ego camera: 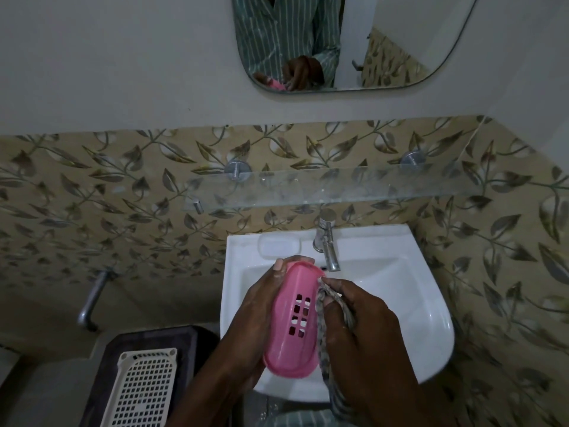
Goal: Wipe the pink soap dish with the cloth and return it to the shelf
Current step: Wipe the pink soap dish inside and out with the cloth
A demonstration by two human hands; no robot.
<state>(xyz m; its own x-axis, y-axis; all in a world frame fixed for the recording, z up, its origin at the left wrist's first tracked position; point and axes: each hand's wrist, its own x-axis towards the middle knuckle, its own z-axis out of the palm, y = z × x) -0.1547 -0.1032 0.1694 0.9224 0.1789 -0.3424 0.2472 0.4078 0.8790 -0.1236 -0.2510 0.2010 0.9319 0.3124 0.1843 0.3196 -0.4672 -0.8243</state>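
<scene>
A white basin (pixel 431 328) with a chrome tap (pixel 327 241), a mirror (pixel 400 41) above, a slotted basket (pixel 144 392) lower left.

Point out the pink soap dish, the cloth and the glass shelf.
pink soap dish (pixel 292 322): head view, slotted underside.
cloth (pixel 321 303): head view, bunched fold against the dish's edge.
glass shelf (pixel 338 188): head view, bare middle.

- Your left hand (pixel 252 315) cups the pink slotted plastic soap dish (pixel 292 318), fingers curled round it.
- Your right hand (pixel 366 328) pinches the patterned grey cloth (pixel 321 306) against its edge.
</scene>
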